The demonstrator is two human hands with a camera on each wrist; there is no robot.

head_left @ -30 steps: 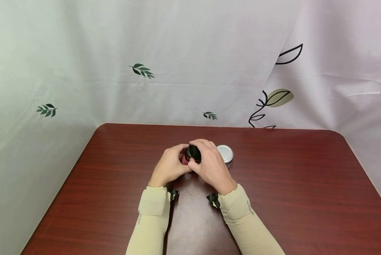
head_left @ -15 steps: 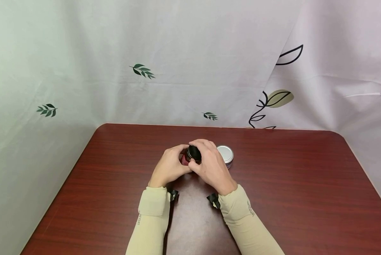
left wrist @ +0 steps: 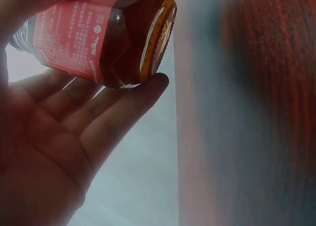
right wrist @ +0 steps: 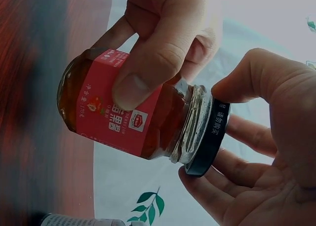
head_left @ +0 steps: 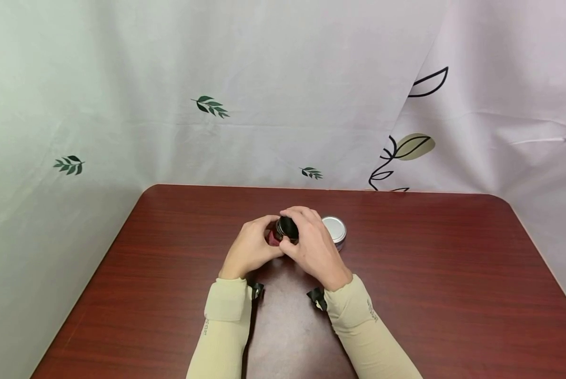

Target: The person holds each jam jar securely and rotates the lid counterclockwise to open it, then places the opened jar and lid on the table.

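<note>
A glass jar of strawberry jam with a red label (right wrist: 106,105) is held off the table between both hands. My left hand (head_left: 249,246) grips the jar body, thumb across the label; in the left wrist view its fingers support the far side. My right hand (head_left: 315,246) pinches the black lid (right wrist: 211,137) between thumb and fingers. The right wrist view shows the threaded glass neck (right wrist: 190,120), with the lid at its outer end. Whether the lid is fully free of the threads, I cannot tell. In the head view the hands hide most of the jar.
Just beyond my right hand stands a round tin with a silvery lid (head_left: 335,228) on the reddish-brown wooden table (head_left: 434,273). A white cloth with leaf prints (head_left: 264,79) hangs behind the table and along its sides.
The jar and left hand have shifted very slightly left. A little more of the glass neck shows beside the black lid. The right hand keeps its hold, and the tin stays put.
</note>
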